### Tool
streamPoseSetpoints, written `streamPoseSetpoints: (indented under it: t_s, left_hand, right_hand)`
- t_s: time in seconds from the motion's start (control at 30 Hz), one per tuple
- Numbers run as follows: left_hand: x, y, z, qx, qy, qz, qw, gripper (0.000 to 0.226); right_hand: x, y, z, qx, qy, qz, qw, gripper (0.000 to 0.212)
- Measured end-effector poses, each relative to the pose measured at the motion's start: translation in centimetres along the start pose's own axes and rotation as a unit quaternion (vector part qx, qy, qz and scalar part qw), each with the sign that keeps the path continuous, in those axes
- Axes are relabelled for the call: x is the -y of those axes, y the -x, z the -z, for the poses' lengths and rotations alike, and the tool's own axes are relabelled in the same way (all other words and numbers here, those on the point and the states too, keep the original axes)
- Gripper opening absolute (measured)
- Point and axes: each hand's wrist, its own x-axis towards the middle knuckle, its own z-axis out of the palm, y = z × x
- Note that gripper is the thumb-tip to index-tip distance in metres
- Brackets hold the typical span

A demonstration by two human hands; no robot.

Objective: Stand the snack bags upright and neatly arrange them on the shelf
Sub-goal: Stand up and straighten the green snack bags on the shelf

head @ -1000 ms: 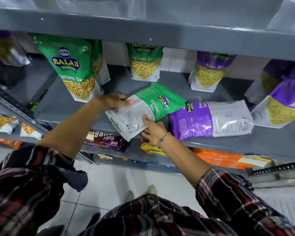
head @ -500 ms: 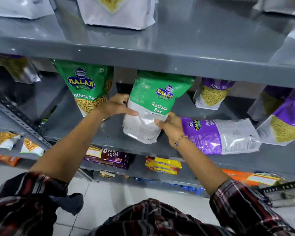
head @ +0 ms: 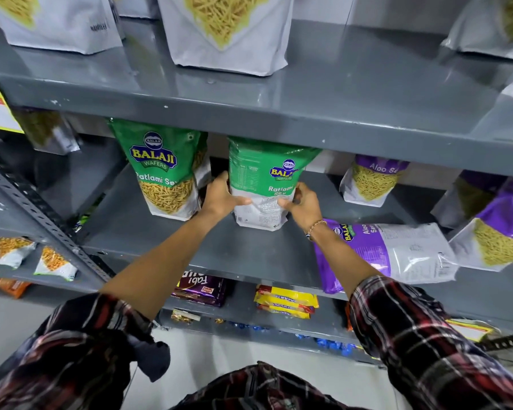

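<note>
- Step in hand: a green snack bag is being set upright on the grey shelf, its back panel facing the camera and its base touching the shelf surface.
- The left hand has its grip closed on the bag's left edge, thumb across the front; the right hand grasps the lower right edge in the same way.
- The bag stands just beside another green bag that is already upright with its front label facing out; a narrow gap separates them.
- A purple bag lies flat on the same shelf near the right wrist, so the task looks only partly done.
- Further purple bags stand behind and to the right.
- Next move, as I judge it: turn or square the held bag so it lines up with its green neighbour, check it stays up, then let go gently.
- After that, the flat purple bag needs lifting onto its base beside the standing purple ones.
</note>
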Motion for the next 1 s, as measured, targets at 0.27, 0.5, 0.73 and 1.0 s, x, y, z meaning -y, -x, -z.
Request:
streamPoseSetpoints:
  t_s: [0.27, 0.5, 0.73, 1.0]
  left_hand:
    - [0.5, 2.0, -0.3, -0.048, 0.025, -0.034, 0.998, 0.057]
    - [1.6, 7.3, -4.3, 0.033, -0.048, -0.119, 0.991, 0.031]
    - [2.4, 7.7, -4.7, 0.003, -0.03, -0.091, 0.995, 0.059]
    - [4.0, 5.7, -2.9, 0.046, -0.016, -0.062, 0.997, 0.045]
  right_hand:
    - [-1.6, -0.6, 1.1, 0.013, 0.01, -0.019, 1.0, 0.039]
    - [-2.6, 0.6, 0.9, -0.057, -0.037, -0.025, 0.997, 0.022]
    - [-2.3, 5.3, -1.5, -0.048, 0.023, 0.011, 0.999, 0.01]
    - [-0.6, 6.3, -3.9, 0.028, 0.099, 0.159, 0.982, 0.015]
